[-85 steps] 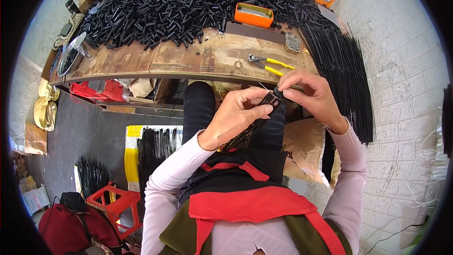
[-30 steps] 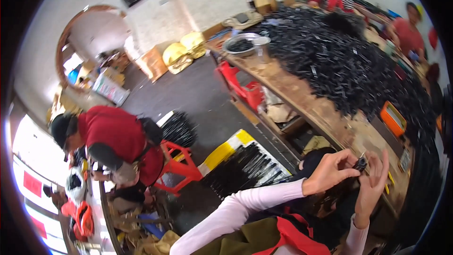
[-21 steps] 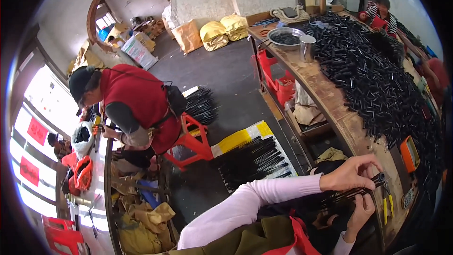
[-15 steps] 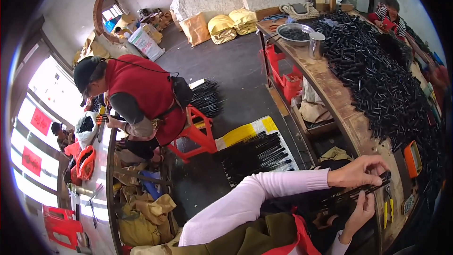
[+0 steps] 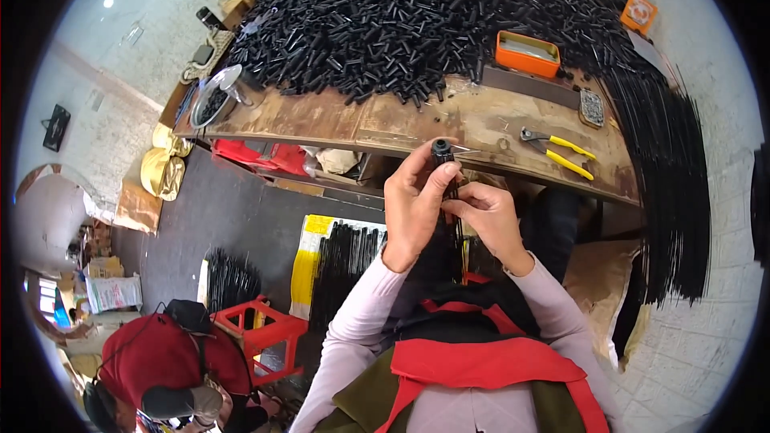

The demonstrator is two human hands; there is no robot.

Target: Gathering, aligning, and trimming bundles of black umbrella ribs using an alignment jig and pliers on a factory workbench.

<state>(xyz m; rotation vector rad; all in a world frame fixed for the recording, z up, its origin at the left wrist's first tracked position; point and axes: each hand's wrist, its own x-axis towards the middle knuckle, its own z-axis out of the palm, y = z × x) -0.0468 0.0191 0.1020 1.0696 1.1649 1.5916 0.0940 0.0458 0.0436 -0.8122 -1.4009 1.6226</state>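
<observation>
My left hand [image 5: 411, 207] is closed round a black round hub [image 5: 442, 149], holding it upright just off the workbench's front edge. Thin black rods [image 5: 453, 228], like umbrella ribs, hang down from it toward my lap. My right hand [image 5: 486, 216] pinches beside the rods just below the hub; its fingertips partly hide what they grip. A thin bright wire or pin [image 5: 468, 150] sticks out to the right at the hub. On the bench to the right lie yellow-handled pliers [image 5: 561, 152], jaws toward me.
A large heap of short black tubes [image 5: 361, 40] covers the workbench [image 5: 321, 120]. An orange box [image 5: 527, 54], a small container [image 5: 591, 108] and a metal bowl [image 5: 210, 108] stand around it. Long black rods [image 5: 670, 192] hang at right. A person [image 5: 168, 361] sits by a red stool [image 5: 269, 337] at lower left.
My view has swung right and down to the workbench, so the bench and my hands now sit near the middle. Both hands still hold the black hub and rods.
</observation>
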